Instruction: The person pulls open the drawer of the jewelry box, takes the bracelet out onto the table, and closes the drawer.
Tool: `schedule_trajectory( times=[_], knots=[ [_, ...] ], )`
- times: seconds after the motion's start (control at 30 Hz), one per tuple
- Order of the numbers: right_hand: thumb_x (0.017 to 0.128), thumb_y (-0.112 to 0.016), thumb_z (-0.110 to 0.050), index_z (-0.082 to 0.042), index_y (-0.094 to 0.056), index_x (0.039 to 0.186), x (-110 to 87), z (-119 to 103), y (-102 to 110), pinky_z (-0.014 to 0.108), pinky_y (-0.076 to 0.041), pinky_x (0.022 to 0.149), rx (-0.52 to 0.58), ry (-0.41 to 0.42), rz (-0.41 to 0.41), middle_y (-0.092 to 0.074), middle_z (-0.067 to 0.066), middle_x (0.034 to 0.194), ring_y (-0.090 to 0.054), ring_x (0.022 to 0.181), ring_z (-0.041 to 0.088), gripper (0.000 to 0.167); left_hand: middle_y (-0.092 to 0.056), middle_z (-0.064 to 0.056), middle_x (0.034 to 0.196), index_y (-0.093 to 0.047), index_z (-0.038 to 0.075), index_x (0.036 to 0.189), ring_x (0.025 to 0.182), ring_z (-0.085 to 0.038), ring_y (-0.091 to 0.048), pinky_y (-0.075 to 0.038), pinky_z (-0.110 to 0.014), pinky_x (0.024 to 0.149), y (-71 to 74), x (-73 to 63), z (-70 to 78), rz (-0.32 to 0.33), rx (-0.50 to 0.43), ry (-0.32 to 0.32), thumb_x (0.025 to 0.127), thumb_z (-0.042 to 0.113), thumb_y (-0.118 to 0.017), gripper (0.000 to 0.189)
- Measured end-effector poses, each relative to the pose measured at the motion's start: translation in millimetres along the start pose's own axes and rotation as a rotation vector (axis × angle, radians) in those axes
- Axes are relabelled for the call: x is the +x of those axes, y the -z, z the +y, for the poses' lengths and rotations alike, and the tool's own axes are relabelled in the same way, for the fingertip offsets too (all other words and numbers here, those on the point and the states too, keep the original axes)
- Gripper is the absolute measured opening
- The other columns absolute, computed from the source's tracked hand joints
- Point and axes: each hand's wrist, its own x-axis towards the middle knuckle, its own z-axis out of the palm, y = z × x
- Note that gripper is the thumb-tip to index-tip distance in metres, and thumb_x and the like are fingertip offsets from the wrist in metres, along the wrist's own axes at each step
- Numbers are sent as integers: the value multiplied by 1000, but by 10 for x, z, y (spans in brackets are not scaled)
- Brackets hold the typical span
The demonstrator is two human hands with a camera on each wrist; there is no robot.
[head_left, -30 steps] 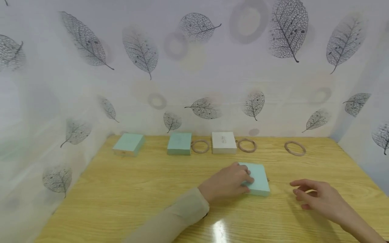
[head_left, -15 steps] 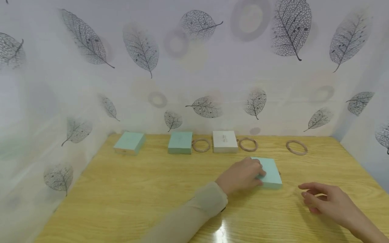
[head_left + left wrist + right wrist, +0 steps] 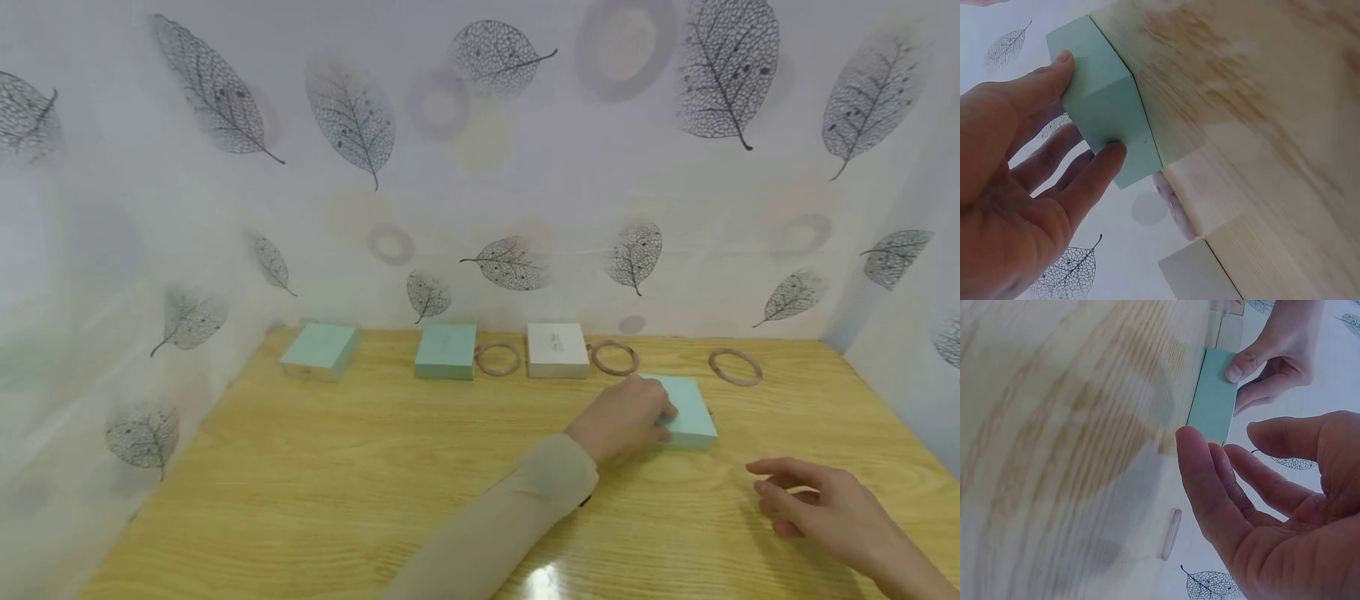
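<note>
My left hand [image 3: 626, 417] grips a flat mint-green box [image 3: 686, 408] by its left side, low over the wooden table; the thumb presses one face in the left wrist view, where the box [image 3: 1110, 94] shows two sides. A small tab sticks out of the box's right side in the head view. Nearer the front right, my right hand [image 3: 821, 500] hovers with relaxed, bent fingers and holds nothing. Behind the box and to its right lies a pale mauve bangle [image 3: 736, 382]. In the right wrist view the box [image 3: 1213, 394] stands beyond my right fingertips.
Along the back edge of the table [image 3: 337, 467] are two more mint boxes [image 3: 446, 346] and a white box [image 3: 557, 346] with small print. One bangle [image 3: 498, 372] lies right of the middle mint box, another bangle [image 3: 615, 372] right of the white one. A leaf-patterned curtain [image 3: 480, 192] hangs behind.
My left hand has moved the mint box to the right and further back, toward the rightmost bangle. The right hand has drifted slightly right, its fingers in much the same pose.
</note>
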Motion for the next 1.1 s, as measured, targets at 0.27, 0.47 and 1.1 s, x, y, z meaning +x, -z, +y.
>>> schedule_trajectory(
  times=[0.27,0.47,1.1],
  knots=[
    [104,-61,-20,8,-56,138,-23,75,-12,24,-61,67,-18,25,15,-71,3,104,-67,78,-2,45,-73,19,106,-79,28,115,84,5,-52,-43,-7,74,-19,168,7,21,-3,-5,93,35,-75,24],
    [104,-61,-20,8,-57,138,-25,83,-10,24,-60,66,-34,28,29,-71,2,103,-67,77,-2,44,-67,14,88,-80,25,105,74,0,-42,-35,-12,65,-19,261,-23,31,42,-13,96,35,-72,16],
    [106,-56,-29,8,-53,142,-37,58,31,25,-60,67,-37,-63,-22,-72,11,114,-70,79,3,51,-62,9,143,-74,31,125,126,-7,-61,-47,-11,103,26,-49,6,22,246,-196,106,20,-57,28]
  ],
)
